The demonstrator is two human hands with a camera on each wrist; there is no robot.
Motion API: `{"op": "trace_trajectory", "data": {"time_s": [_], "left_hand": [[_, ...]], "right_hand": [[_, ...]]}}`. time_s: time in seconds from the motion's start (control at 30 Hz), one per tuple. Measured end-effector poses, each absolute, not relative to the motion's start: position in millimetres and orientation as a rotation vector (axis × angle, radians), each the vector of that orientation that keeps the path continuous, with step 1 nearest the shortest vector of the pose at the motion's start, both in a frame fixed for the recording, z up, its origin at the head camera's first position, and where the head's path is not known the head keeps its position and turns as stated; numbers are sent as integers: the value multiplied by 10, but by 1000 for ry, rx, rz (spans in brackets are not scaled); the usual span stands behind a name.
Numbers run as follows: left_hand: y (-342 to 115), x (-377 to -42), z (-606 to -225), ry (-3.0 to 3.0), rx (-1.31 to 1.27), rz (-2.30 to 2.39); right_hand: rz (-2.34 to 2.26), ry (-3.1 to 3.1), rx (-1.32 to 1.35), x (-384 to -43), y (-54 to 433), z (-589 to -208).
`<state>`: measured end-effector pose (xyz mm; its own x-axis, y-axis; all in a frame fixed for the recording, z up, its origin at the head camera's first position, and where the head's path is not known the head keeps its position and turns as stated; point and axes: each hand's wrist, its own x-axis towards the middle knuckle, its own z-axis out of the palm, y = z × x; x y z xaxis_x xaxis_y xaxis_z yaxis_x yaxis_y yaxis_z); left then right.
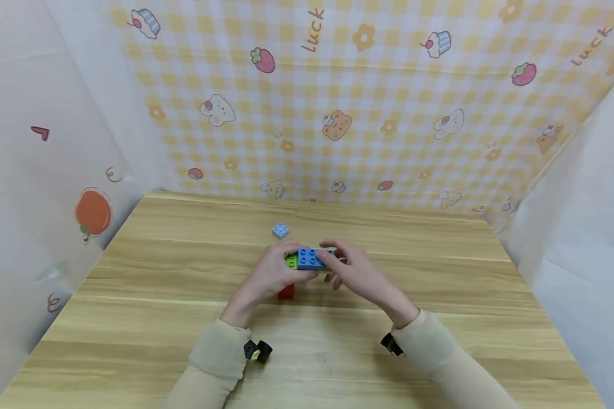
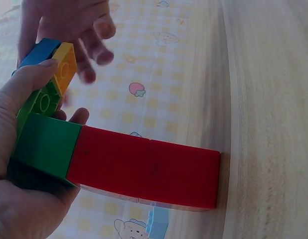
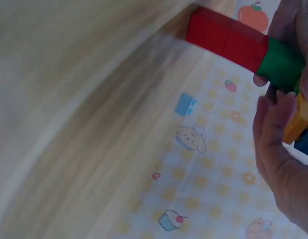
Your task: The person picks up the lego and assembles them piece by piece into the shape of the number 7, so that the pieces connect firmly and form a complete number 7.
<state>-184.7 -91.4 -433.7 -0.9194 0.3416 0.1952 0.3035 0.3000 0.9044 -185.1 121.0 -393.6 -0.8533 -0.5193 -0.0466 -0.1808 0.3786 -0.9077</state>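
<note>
My left hand point(image 1: 273, 268) grips a joined toy-brick build from its left side. In the left wrist view, a dark green brick point(image 2: 49, 144) continues into two red bricks point(image 2: 144, 167), a column reaching down toward the tabletop. A light green brick point(image 2: 42, 102) sits above the dark green one, with a yellow brick point(image 2: 65, 67) jutting out past it. On top lies a long blue brick point(image 1: 309, 258), studs up. My right hand point(image 1: 358, 274) pinches the blue brick's right end, thumb across its top and forefinger along the far side; its other fingers hang loosely below.
A light blue brick point(image 1: 280, 230) with studs up lies on the wooden table point(image 1: 414, 346), beyond my left hand. Behind the table's far edge hangs a yellow checked cloth point(image 1: 307, 159); white cloths flank both sides.
</note>
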Motion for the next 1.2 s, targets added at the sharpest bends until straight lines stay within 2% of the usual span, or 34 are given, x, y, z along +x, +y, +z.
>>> {"op": "trace_trajectory", "data": {"time_s": [0.13,0.33,1.2], "left_hand": [[-917,-1838,-4343,2510,625,1732],[-929,-1827,-4348,2519,631,1728],[-887,-1820,-4331,2475,595,1740]], "right_hand": [[-1688,2005,-414,-1857,1176,-3984],[-1853,1803,-276,-1814,1110,-4022],[-2061,1661,-125,-1762,1081,-4097]]}}
